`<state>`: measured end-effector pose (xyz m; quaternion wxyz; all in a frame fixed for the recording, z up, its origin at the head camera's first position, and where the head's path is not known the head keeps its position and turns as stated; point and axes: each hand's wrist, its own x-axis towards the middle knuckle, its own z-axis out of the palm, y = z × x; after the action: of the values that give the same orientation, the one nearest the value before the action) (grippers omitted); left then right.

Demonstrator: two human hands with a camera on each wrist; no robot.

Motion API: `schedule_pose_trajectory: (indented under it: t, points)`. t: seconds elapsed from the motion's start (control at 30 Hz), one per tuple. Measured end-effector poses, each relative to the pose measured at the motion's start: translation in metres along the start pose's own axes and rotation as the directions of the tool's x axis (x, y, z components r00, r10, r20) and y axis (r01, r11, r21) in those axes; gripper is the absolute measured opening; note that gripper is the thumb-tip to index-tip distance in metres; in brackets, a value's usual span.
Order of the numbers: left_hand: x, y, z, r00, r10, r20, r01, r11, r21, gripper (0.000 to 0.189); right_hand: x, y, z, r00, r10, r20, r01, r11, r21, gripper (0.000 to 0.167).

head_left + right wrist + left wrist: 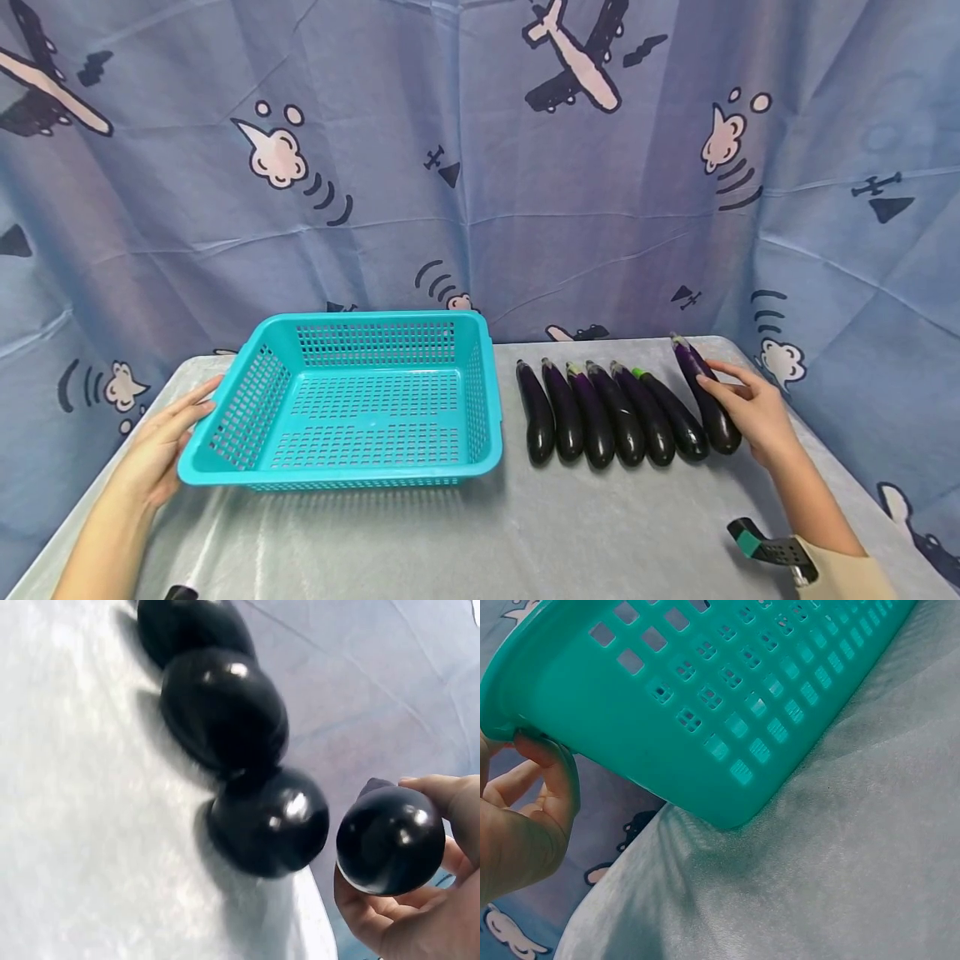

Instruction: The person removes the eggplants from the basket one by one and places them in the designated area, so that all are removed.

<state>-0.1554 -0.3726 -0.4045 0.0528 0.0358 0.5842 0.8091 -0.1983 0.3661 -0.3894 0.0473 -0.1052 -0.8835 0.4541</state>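
A turquoise plastic basket (375, 481) with slotted walls stands on the left half of the table, with nothing lying in it. At its left end, my left hand (159, 446) grips the rim; in the left wrist view the fingers (559, 776) bend up under the rim's corner. My right hand (750, 408) holds a dark purple eggplant (705, 396) between thumb and fingers at the right end of a row. In the right wrist view, the held eggplant (390, 840) shows its rounded end, apart from the neighbouring eggplant (270, 821).
Several more eggplants (596, 417) lie side by side right of the basket, stems toward the back. A grey-white cloth covers the table (540, 533). Behind and at the sides hangs a blue printed curtain (487, 167).
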Motion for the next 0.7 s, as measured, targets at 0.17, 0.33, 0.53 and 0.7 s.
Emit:
schedule_pose_trajectory:
  t: [0.17, 0.33, 0.53, 0.7]
  points:
    - [0.0, 0.0, 0.0, 1.0, 0.002, 0.008, -0.002, 1.0, -0.008, 0.049, 0.003, 0.011, -0.002, 1.0, -0.003, 0.015, 0.004, 0.999, -0.054, 0.066]
    - [0.0, 0.0, 0.0, 1.0, 0.004, 0.012, -0.004, 1.0, -0.015, 0.049, 0.007, 0.022, -0.001, 0.998, -0.026, 0.052, 0.031, 0.995, -0.097, 0.065]
    - [0.001, 0.0, 0.0, 1.0, -0.002, -0.012, 0.002, 1.0, 0.002, 0.048, 0.008, 0.031, 0.006, 0.997, -0.048, 0.058, 0.054, 0.993, -0.104, 0.062]
    - [0.0, 0.0, 0.0, 1.0, -0.003, -0.027, 0.003, 1.0, 0.011, 0.047, 0.007, 0.029, 0.012, 0.997, -0.046, 0.06, 0.054, 0.991, -0.125, 0.064]
